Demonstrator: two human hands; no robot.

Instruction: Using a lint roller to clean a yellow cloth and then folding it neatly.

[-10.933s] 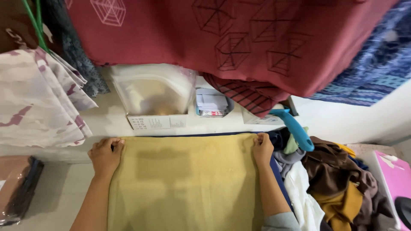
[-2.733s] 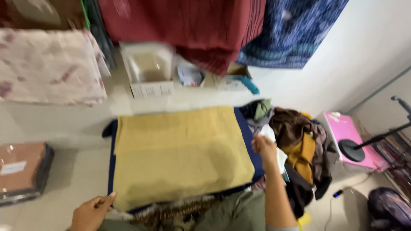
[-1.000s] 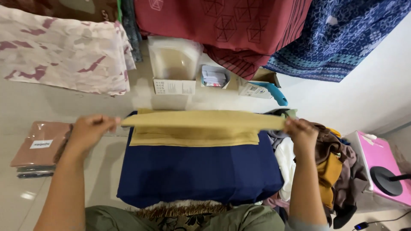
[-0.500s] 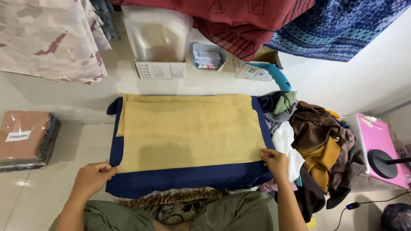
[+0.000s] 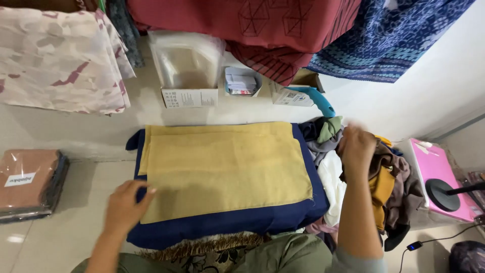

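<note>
Mustard-yellow cloth (image 5: pixel 225 169) lies folded flat on the navy pad (image 5: pixel 237 222). Left hand (image 5: pixel 124 205) rests open-fingered on its near corner; right hand (image 5: pixel 357 144), grip loose and empty, hovers over the clothes heap (image 5: pixel 389 182). One careless tug could skew those layers.

A pink-and-cream patterned cloth (image 5: pixel 60 58) hangs at the upper left, a dark red cloth (image 5: pixel 242 23) at the top centre and a blue patterned cloth (image 5: pixel 389 40) at the upper right. Below them stand a white box of clear bags (image 5: pixel 188 68) and a small tray of cards (image 5: pixel 241 82). A wrapped brown packet (image 5: pixel 28 182) lies at the left edge, and a pink box (image 5: pixel 437 177) at the right.
</note>
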